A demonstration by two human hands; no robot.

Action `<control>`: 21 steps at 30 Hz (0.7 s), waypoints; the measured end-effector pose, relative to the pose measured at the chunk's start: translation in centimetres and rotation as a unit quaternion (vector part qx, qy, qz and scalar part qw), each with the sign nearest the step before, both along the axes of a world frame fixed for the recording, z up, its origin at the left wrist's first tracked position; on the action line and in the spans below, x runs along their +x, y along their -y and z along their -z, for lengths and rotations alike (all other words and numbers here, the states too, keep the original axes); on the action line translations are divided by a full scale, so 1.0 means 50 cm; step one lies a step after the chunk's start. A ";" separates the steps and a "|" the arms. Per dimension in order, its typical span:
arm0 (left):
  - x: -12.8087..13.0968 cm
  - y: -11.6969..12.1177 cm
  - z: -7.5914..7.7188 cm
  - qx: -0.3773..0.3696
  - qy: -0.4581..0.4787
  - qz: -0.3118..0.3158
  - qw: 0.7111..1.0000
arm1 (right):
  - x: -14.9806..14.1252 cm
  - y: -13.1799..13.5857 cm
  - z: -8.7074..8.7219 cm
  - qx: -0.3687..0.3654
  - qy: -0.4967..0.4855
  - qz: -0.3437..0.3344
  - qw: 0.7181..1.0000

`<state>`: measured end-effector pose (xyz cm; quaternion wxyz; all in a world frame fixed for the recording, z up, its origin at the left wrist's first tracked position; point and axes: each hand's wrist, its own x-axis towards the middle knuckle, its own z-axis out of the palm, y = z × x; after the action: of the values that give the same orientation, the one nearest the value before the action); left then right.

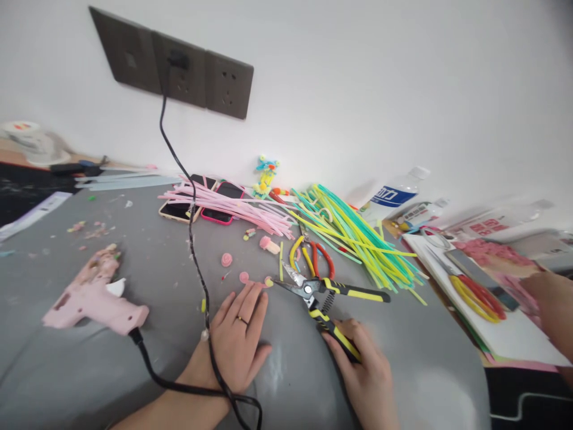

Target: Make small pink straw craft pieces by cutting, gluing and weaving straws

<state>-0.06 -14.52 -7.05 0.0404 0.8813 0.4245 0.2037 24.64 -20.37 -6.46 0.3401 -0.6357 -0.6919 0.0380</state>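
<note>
My left hand [239, 340] lies palm down on the grey table [286, 382], fingers stretched out. Its fingertips are beside a small pink coil [244, 277] and a small yellow and pink piece [268, 281]. In my right hand [364, 367] is the lower handle of spring-loaded, black-and-yellow wire strippers [330, 286]. Their jaws are parted, with the lower tip close to the yellow and pink piece. Just behind the jaws lie scissors with red and yellow handles [324, 261]. A pink rolled disc [227, 260] and a pink and cream piece [269, 244] are farther back.
A pink glue gun [98, 295] lies at left; its black cord [197, 257] crosses over my left wrist to a wall socket [183, 77]. Pink stems [237, 209], green and yellow stems [358, 239], phones and bottles [394, 194] line the back. Another person's arm [553, 304] is at right.
</note>
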 end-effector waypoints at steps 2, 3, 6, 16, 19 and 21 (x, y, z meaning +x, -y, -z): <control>0.000 0.000 0.001 0.004 0.003 -0.002 1.000 | 0.005 0.000 -0.002 -0.009 -0.004 -0.007 1.000; 0.000 -0.001 0.001 0.006 0.005 -0.002 1.000 | 0.007 -0.001 -0.004 -0.012 -0.006 -0.010 1.000; 0.000 -0.002 0.001 0.008 0.014 0.001 1.000 | 0.007 -0.007 -0.013 -0.019 -0.011 -0.021 1.000; 0.000 -0.005 -0.003 0.009 0.013 -0.001 1.000 | 0.003 -0.018 -0.020 -0.010 -0.006 -0.023 1.000; 0.000 -0.005 -0.004 0.011 0.008 0.000 1.000 | 0.003 -0.016 -0.020 -0.008 -0.006 -0.018 1.000; 0.001 -0.004 -0.004 0.013 0.004 -0.001 1.000 | 0.003 -0.016 -0.019 -0.007 -0.002 -0.020 1.000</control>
<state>-0.03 -14.32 -6.84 0.0305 0.8804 0.4228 0.2126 24.78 -19.59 -5.49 0.3361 -0.6242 -0.7034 0.0510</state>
